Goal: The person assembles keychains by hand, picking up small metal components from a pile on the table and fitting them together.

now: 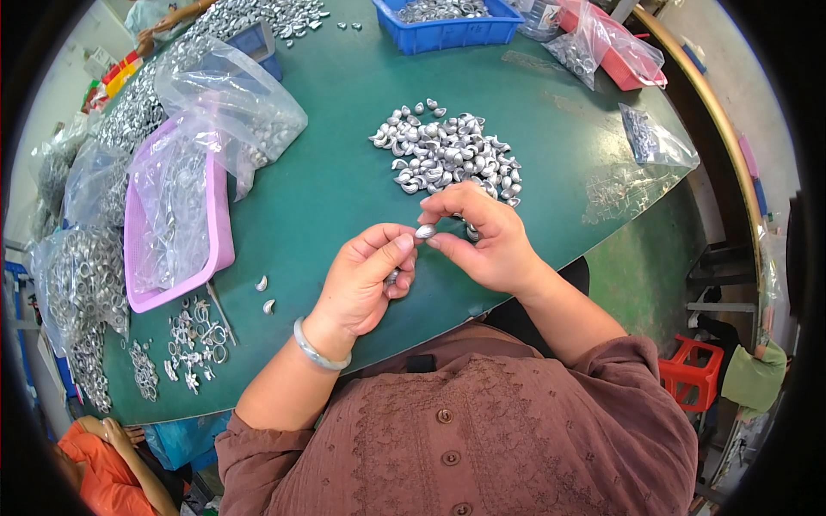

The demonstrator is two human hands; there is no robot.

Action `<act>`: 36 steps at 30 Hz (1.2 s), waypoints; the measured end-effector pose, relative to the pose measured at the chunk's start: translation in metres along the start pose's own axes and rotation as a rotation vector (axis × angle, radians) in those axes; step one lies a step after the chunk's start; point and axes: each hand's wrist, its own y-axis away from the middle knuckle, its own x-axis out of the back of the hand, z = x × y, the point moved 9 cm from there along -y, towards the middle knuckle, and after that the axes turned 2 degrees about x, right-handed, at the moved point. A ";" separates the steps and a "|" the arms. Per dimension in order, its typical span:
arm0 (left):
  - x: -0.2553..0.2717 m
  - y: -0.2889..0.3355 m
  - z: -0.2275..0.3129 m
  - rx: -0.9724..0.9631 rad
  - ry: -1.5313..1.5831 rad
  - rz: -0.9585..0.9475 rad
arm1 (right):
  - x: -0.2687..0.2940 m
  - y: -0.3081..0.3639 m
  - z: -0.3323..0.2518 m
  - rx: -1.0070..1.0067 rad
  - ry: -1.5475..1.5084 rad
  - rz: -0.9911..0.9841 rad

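In front of my body, a small silver shell-shaped metal piece (425,231) is at the fingertips of both hands. My left hand (366,279) pinches its left end between thumb and forefinger. Another bit of silver metal (392,276) shows among that hand's curled fingers. From the other side, my right hand (495,245) has its thumb and bent fingers closed around the piece. More silver metal shows beneath my right fingers; I cannot tell whether they hold it. Just beyond lies a loose pile of similar curved pieces (447,150).
A pink plastic basket (222,236) with bagged parts stands left on the green table (327,155). Rings and small castings (198,340) lie nearer. Blue (447,36) and red (624,69) trays sit at the back. An orange-sleeved person (103,464) is at lower left; a red stool (693,374) stands right.
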 end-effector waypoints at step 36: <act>-0.002 -0.001 0.002 0.002 0.018 -0.057 | 0.003 0.003 -0.012 0.094 0.199 -0.017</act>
